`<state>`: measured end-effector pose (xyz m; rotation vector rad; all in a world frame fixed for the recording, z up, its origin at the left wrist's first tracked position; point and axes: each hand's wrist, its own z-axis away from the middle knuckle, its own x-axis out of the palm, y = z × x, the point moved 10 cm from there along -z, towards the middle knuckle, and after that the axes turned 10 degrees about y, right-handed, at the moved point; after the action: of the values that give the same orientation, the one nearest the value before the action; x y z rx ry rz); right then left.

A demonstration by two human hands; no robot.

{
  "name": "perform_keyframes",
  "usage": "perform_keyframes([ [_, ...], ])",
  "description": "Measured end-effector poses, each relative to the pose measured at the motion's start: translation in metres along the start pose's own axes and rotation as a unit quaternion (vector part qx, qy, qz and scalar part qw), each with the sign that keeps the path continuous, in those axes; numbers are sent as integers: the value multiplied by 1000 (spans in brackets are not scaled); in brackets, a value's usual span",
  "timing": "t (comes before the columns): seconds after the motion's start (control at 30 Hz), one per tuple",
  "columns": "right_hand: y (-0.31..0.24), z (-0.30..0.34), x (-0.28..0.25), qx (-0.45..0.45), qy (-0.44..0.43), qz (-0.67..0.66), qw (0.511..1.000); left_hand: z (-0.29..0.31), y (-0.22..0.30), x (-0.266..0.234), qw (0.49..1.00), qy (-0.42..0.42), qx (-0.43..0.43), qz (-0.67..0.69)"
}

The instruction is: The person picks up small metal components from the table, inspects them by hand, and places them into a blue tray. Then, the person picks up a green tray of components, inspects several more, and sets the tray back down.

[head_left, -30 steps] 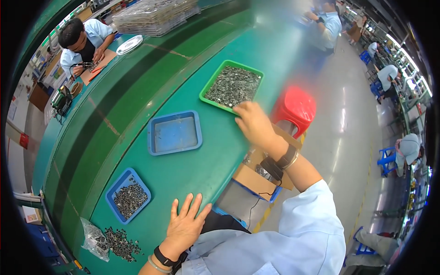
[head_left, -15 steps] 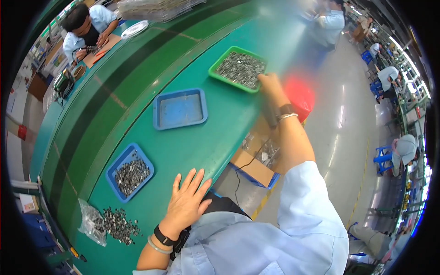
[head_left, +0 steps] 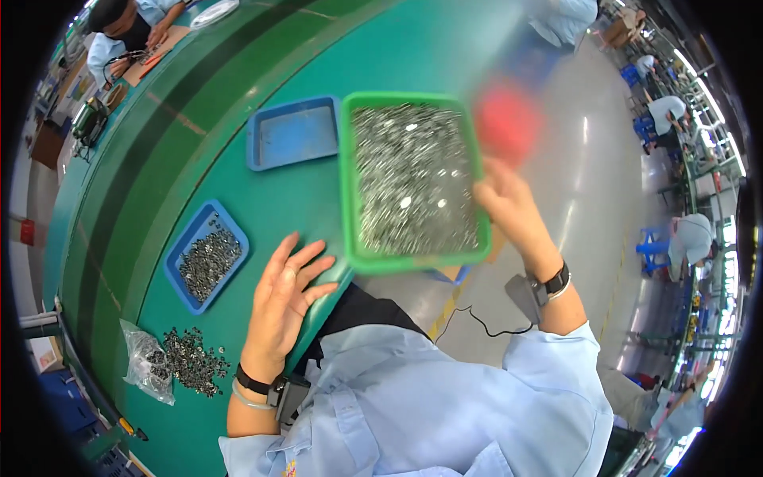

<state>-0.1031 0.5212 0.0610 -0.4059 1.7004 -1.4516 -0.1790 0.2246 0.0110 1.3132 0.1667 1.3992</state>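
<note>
My right hand (head_left: 509,205) grips the right rim of a green tray (head_left: 350,183), lifted close in front of me. Many small shiny metal parts (head_left: 417,179) fill it, slightly smeared by motion. Just left of the tray, my left hand (head_left: 286,298) is raised over the table edge, fingers spread, holding nothing. Behind the green tray's left side sits a blue tray (head_left: 296,133) with a bare bottom. A smaller blue tray (head_left: 171,274) holding dark metal parts (head_left: 208,262) rests farther left on the green table (head_left: 262,207).
A pile of dark metal parts (head_left: 195,362) lies beside a clear plastic bag (head_left: 147,366) at the lower left. Beyond the table's right edge are a blurred red container (head_left: 509,123) and a cable (head_left: 485,330). A co-worker (head_left: 131,32) works across the bench.
The green tray has come off the table toward me, carried by my right hand. My left hand has risen and turned, its fingers now pointing toward the tray.
</note>
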Motion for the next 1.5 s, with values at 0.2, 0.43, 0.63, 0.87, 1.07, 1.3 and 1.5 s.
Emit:
perform_keyframes([
  [0.2, -3, 58, 77, 31, -154, 28, 987, 38, -25, -17, 997, 16, -63, 47],
  [0.43, -1, 73, 132, -4, -234, 63, 970, 61, -32, -68, 992, 112, -49, -11],
  [0.63, -43, 74, 127, -232, -136, 129, 954, 64, -26, -65, 993, 116, -20, 28],
  [0.87, -86, 101, 140, -461, -134, 116, 870, 65, -26, -62, 993, 117, -16, 27],
  [1.07, -76, 102, 178, -403, -198, 184, 874, 65, -23, -57, 992, 126, -6, 15],
  [1.3, -75, 106, 196, -397, -245, 135, 874, 64, -28, -64, 992, 127, -8, 11],
  [1.5, -65, 99, 183, -199, -286, -110, 931, 64, -25, -61, 993, 117, -4, 17],
])
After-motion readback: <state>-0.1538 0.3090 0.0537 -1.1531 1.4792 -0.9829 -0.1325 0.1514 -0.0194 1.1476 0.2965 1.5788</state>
